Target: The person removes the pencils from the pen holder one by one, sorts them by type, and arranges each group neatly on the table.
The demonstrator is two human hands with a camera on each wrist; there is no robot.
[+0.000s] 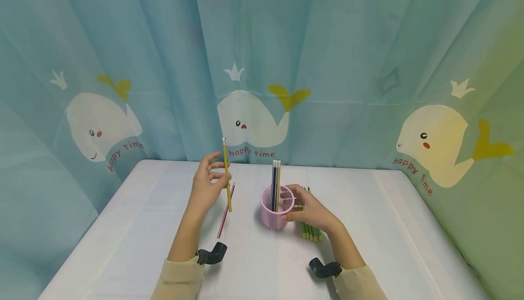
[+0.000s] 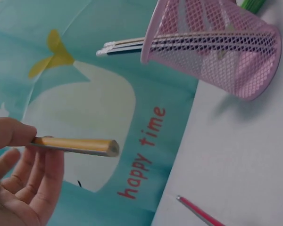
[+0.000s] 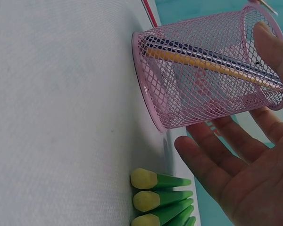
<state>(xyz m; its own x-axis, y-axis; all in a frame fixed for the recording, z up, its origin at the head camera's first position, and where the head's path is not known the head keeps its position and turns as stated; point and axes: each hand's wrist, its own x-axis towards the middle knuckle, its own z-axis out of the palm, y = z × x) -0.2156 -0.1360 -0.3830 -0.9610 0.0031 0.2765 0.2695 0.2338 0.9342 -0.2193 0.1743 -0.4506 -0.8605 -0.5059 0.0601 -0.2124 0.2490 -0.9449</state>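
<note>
My left hand (image 1: 207,185) pinches a yellow pencil (image 1: 226,177) between thumb and fingers, held upright above the table. In the left wrist view the flat end of this yellow pencil (image 2: 80,145) points toward the cup. A pink mesh pencil cup (image 1: 272,220) stands on the table, with several dark and yellow pencils (image 1: 275,186) leaning inside it. My right hand (image 1: 307,207) holds the cup from its right side, thumb near the rim and fingers around the far side. The right wrist view shows the cup's mesh wall (image 3: 193,70) beside that hand (image 3: 245,165).
A red pencil (image 1: 223,220) lies on the white table (image 1: 135,236), below the left hand. Several green pencils with yellow ends (image 1: 311,232) lie side by side to the right of the cup, partly under the right hand. Behind the table hangs a whale-print curtain (image 1: 348,63).
</note>
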